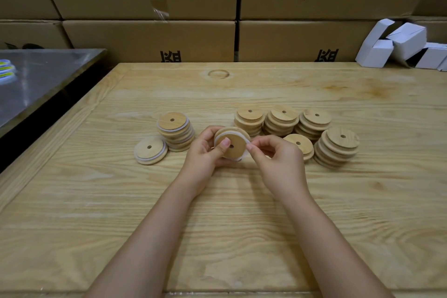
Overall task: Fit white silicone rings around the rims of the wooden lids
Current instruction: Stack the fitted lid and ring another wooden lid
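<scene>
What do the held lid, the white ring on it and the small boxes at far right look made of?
Held lid: pale wood, perhaps bamboo, matte; grain lines show. White ring: likely silicone or rubber; it bends where the right hand pinches it. Small boxes: white folded card, creased flaps.

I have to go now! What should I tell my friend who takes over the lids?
Left grip holds one wooden lid, thumb on its face.
Right grip pinches the white ring, only partly round that lid's rim.
Done: ringed stack and ringed lids beside it, on the left.
Left to do: finish this lid, then the bare stacks on the right.
</scene>
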Demonstrator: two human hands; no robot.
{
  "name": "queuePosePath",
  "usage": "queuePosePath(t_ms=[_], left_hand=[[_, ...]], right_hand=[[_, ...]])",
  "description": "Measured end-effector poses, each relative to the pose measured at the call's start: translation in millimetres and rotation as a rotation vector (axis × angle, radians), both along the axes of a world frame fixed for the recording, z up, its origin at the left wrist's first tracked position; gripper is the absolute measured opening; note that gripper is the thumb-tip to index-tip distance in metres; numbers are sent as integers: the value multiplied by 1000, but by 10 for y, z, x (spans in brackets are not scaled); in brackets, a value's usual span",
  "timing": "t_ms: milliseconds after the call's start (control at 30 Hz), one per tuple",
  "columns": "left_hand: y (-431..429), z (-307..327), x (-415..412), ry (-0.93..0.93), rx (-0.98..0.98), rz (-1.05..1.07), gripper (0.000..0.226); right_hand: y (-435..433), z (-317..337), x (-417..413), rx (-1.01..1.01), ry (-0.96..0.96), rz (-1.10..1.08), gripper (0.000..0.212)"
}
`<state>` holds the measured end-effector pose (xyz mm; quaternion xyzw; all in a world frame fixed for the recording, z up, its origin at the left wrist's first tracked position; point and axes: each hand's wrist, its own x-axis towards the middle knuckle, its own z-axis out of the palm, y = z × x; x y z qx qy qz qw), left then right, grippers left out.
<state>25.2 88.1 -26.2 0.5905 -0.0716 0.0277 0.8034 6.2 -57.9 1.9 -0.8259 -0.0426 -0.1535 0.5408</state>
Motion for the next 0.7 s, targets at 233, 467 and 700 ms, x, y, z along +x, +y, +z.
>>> queuePosePath(t_ms=[233, 467, 700], left_hand=[[33, 41, -4, 24, -30, 11, 13], [77, 44, -1, 47, -69, -59, 23], [73, 37, -16, 42, -43, -77, 26]], right_hand=[[-17, 18, 25, 107, 83, 64, 20], [-89, 62, 28, 183, 132, 121, 19], [-99, 61, 30, 192, 150, 129, 18]])
